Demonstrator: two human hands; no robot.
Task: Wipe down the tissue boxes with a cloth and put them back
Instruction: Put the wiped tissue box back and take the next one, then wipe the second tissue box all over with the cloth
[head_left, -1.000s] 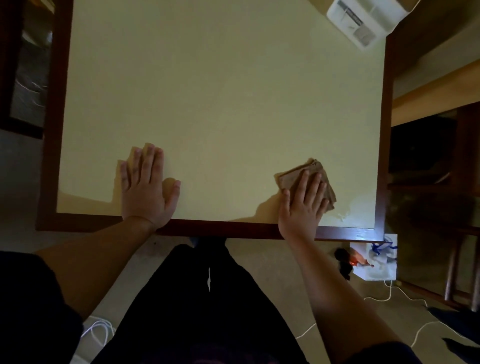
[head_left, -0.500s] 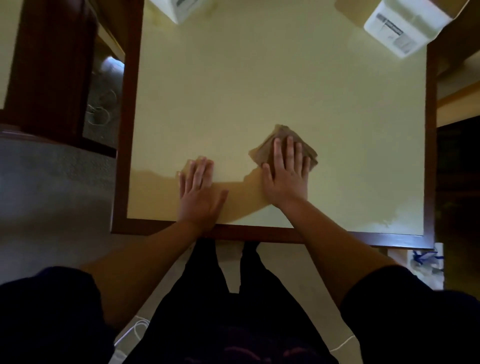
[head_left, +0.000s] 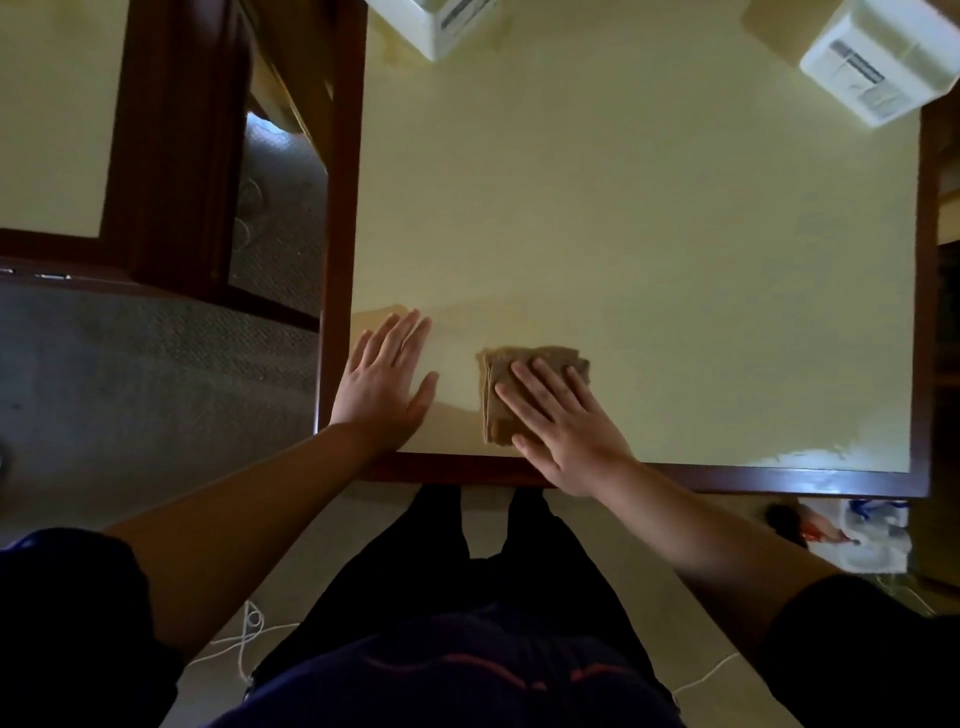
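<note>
While our right hand (head_left: 563, 423) presses flat on the cloth (head_left: 519, 395) near the counter's (head_left: 649, 234) near edge and our left hand (head_left: 387, 387) lies spread, both tissue boxes (head_left: 878, 62) wait unwiped at its far corners.

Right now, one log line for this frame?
left hand: flat on table | right hand: pressing cloth | tissue boxes: far edge, untouched

The left tissue box (head_left: 441, 23) is cut off by the top edge; the right tissue box (head_left: 878, 62) loses its corner there; the right hand (head_left: 563, 421) hides part of the cloth (head_left: 501, 395)
</note>
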